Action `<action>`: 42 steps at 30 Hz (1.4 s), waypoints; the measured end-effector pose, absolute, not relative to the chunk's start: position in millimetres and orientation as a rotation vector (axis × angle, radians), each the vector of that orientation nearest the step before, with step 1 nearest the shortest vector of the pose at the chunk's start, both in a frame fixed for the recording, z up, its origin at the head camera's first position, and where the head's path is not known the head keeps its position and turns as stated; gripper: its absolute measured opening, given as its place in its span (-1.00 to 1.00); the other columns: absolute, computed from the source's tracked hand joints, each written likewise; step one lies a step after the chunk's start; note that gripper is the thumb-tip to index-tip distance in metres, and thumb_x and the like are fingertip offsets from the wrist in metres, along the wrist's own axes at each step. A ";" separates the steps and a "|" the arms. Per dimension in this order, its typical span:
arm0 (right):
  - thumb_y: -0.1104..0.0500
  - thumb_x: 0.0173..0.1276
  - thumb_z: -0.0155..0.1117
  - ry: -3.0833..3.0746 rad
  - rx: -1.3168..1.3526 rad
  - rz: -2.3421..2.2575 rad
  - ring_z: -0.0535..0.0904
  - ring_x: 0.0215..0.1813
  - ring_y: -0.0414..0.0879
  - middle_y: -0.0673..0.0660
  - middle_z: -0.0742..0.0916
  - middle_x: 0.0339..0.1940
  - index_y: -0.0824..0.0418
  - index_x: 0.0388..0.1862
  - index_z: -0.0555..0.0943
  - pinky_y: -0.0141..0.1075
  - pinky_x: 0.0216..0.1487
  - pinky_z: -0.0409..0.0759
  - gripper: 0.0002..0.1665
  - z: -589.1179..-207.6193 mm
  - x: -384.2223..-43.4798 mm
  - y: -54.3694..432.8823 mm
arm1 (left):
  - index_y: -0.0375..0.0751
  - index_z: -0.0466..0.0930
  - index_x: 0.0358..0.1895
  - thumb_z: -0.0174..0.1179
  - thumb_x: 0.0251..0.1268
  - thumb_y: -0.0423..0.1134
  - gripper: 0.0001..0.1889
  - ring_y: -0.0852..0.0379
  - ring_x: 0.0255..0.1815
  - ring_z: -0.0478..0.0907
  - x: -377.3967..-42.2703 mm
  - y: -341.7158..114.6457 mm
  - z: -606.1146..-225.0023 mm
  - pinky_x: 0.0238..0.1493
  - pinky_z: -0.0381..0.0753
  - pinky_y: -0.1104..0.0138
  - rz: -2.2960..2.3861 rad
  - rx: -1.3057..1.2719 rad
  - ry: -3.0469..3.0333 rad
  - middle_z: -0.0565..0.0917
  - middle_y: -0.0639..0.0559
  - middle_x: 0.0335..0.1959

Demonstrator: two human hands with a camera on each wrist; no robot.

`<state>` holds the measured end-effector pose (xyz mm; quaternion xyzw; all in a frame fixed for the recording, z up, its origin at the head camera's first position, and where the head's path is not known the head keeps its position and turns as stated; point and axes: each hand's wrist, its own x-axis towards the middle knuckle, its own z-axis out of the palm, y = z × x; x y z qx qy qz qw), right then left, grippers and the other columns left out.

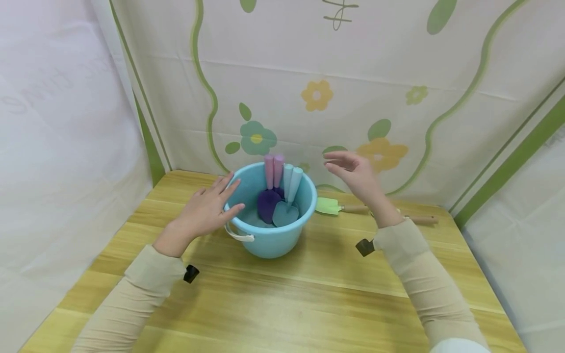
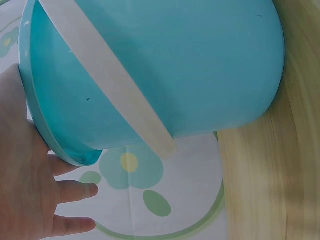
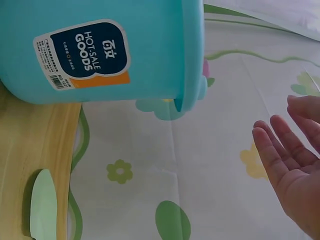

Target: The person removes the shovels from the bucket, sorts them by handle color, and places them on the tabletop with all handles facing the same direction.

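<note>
A light blue bucket (image 1: 271, 243) stands upright on the table, its white handle (image 1: 240, 237) lowered on the left side. My left hand (image 1: 204, 210) rests at the bucket's left rim with its fingers spread and fairly straight. Inside the bucket, two pink-purple handles (image 1: 273, 171) rise beside a dark purple scoop (image 1: 267, 206). Two pale blue handles (image 1: 293, 182) stand to their right, with a blue toy shovel blade (image 1: 286, 214) below. Right of the bucket, my right hand (image 1: 356, 177) is raised in the air, fingers loosely bent and holding nothing.
A small trowel with a green blade (image 1: 327, 206) and wooden handle lies right of the bucket. Another wooden handle (image 1: 421, 220) lies farther right, partly hidden by my right forearm. A flowered white curtain (image 1: 353, 73) hangs behind the wooden table (image 1: 282, 309).
</note>
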<state>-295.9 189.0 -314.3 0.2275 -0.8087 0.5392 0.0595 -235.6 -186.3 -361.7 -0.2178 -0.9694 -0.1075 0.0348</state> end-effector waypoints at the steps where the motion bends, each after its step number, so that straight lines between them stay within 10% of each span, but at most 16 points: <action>1: 0.13 0.54 0.30 -2.468 0.698 1.609 0.66 0.19 -0.03 0.18 0.70 0.22 0.30 0.29 0.62 -0.06 0.31 0.52 -0.56 -315.1 -296.9 187.0 | -0.25 0.02 0.65 -0.15 0.63 0.25 -0.19 -0.33 0.63 -0.07 -235.7 -186.3 -362.0 0.40 0.14 -0.37 -0.333 -0.672 -2.978 -0.09 -0.23 0.68; 42: 0.38 0.36 0.42 -2.561 0.695 1.242 0.71 0.10 0.16 0.29 0.75 0.09 0.36 0.04 0.75 -0.12 0.05 0.70 -0.73 -342.5 -317.0 120.3 | -0.23 -0.02 0.66 -0.16 0.63 0.26 -0.19 -0.29 0.64 -0.08 -235.4 -186.4 -365.8 0.40 0.15 -0.36 -0.401 -0.672 -2.938 -0.13 -0.17 0.69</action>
